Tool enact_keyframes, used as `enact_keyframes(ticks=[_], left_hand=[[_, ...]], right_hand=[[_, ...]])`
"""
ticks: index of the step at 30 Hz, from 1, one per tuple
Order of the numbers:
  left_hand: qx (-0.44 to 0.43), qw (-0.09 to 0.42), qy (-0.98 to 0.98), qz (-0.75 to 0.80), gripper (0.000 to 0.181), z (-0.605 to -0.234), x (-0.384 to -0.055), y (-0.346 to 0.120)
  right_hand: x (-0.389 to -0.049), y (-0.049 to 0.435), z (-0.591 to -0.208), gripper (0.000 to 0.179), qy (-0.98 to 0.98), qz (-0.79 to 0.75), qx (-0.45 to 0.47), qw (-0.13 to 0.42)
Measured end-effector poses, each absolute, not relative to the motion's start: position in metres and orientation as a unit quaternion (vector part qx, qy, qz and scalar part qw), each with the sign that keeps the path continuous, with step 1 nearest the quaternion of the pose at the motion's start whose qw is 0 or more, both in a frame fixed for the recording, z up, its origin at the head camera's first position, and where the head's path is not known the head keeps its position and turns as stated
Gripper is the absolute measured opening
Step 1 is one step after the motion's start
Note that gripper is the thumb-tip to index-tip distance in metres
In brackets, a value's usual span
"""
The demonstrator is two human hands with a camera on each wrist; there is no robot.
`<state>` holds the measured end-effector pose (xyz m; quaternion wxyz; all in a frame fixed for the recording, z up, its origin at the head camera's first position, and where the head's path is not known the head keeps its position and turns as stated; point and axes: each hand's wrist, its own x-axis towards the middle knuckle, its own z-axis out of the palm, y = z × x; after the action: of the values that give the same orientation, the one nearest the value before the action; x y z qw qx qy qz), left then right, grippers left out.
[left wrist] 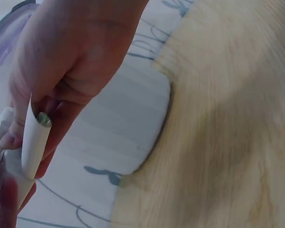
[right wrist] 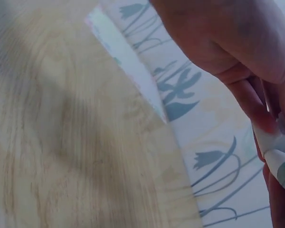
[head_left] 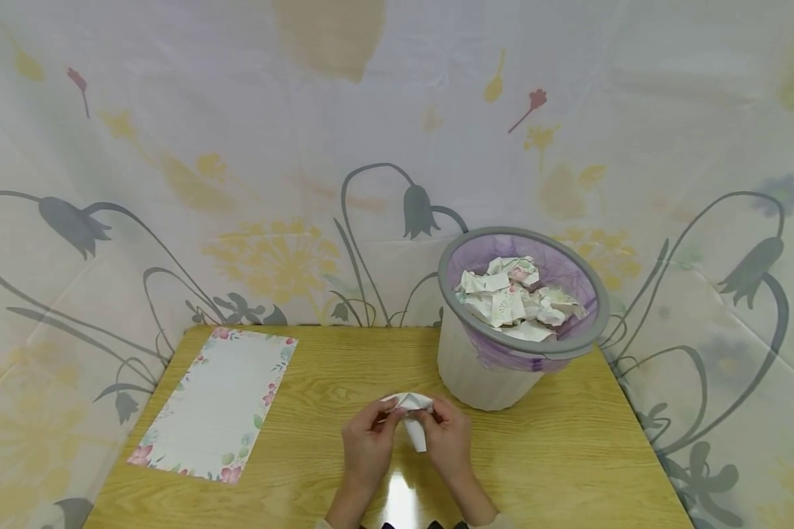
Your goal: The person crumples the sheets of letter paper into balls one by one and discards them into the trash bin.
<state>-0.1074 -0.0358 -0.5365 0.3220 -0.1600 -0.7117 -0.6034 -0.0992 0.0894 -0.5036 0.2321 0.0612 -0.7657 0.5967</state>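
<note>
Pinching a folded paper (head_left: 413, 401) in both hands, over the table (head_left: 331, 367), front and center. Left hand (head_left: 368, 444) and right hand (head_left: 451, 441) each have thumb and fingers closed on it, tips near each other. A white flap (head_left: 417, 438) points back between them; a rolled end (left wrist: 37, 142) shows green print in the left wrist view.

Handling, my guess: very light, bends easily, stiffer where layers stack, not slippery, creases or tears if yanked. Best hold is probably the layered part, not the loose flap.

Edges: the flat floral sheet (head_left: 218, 404) lies well apart on the left, so there's sideways room. The bin (head_left: 479, 386) stands beyond, to the right; its grey rim (head_left: 572, 347) overhangs (the one thing to watch that side). Crumpled pieces (head_left: 506, 301) sit inside its purple liner (head_left: 459, 257). Far table edge runs along the fabric backdrop (head_left: 291, 147).
</note>
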Motion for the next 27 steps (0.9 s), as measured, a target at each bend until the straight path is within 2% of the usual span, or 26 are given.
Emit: enact_keyframes(ticks=[3, 7, 9, 12, 15, 18, 23, 27], left_hand=[[-0.206, 0.267, -0.744, -0.576, 0.037, -0.533, -0.108, -0.047], [-0.281, 0.151, -0.774, -0.547, 0.067, -0.527, -0.109, -0.067], [-0.307, 0.097, -0.773, -0.547, 0.08, -0.524, -0.11, -0.075], [-0.329, 0.053, -0.76, -0.558, 0.087, -0.523, -0.111, -0.082], [-0.351, 0.075, -0.739, -0.57, 0.078, -0.524, -0.114, -0.082], [-0.381, 0.134, -0.699, -0.59, 0.066, -0.526, -0.117, -0.077], [-0.413, 0.194, -0.638, -0.62, 0.062, -0.524, -0.121, -0.07], [-0.41, 0.195, -0.621, -0.639, 0.053, -0.52, -0.12, -0.068]], right_hand=[[-0.104, 0.099, -0.51, 0.012, -0.746, 0.651, 0.025, 0.135], [-0.111, 0.115, -0.521, 0.026, -0.697, 0.717, -0.017, -0.005], [-0.113, 0.121, -0.522, 0.032, -0.669, 0.741, -0.017, -0.057], [-0.114, 0.128, -0.523, 0.034, -0.626, 0.769, -0.009, -0.128], [-0.112, 0.132, -0.524, 0.029, -0.588, 0.788, 0.005, -0.182], [-0.111, 0.132, -0.527, 0.022, -0.558, 0.802, 0.042, -0.208], [-0.111, 0.128, -0.532, 0.018, -0.532, 0.815, 0.082, -0.214], [-0.111, 0.123, -0.535, 0.019, -0.534, 0.817, 0.069, -0.206]])
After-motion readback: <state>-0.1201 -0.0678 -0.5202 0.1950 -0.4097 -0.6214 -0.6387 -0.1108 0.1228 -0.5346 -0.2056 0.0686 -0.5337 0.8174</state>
